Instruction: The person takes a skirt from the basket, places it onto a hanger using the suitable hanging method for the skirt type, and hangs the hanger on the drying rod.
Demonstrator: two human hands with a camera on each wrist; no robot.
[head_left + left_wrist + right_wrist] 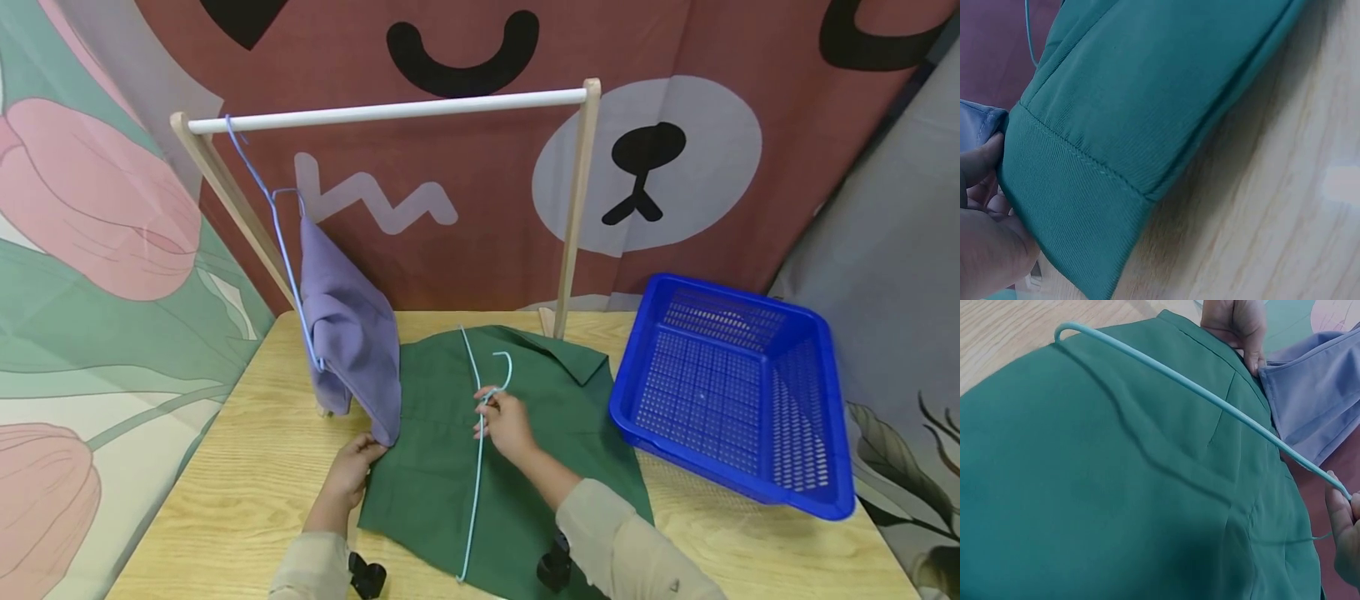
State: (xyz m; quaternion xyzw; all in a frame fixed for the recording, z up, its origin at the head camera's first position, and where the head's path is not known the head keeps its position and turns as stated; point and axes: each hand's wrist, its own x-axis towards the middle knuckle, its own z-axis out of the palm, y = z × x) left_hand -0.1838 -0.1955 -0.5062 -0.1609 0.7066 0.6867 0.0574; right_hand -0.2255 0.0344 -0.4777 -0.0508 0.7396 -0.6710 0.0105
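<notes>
A green skirt [555, 450] lies spread over the table, its stitched waistband [1079, 181] on the left side. My left hand [351, 471] pinches the edge of that waistband, thumb on top, beside the hanging corner of a purple garment [345, 317]. Above the skirt, my right hand [506, 423] holds a light blue hanger [477, 483] at the neck below its hook. The hanger's long bar runs across the skirt and casts a shadow on the cloth in the right wrist view. Some fingers of the left hand are hidden.
A rack with a white rod [390, 111] and wooden legs stands at the back. On its left end, a lavender hanger [279, 225] carries the purple garment. A blue plastic basket [731, 479] sits on the right of the wooden table [217, 508]. Printed cloth hangs behind.
</notes>
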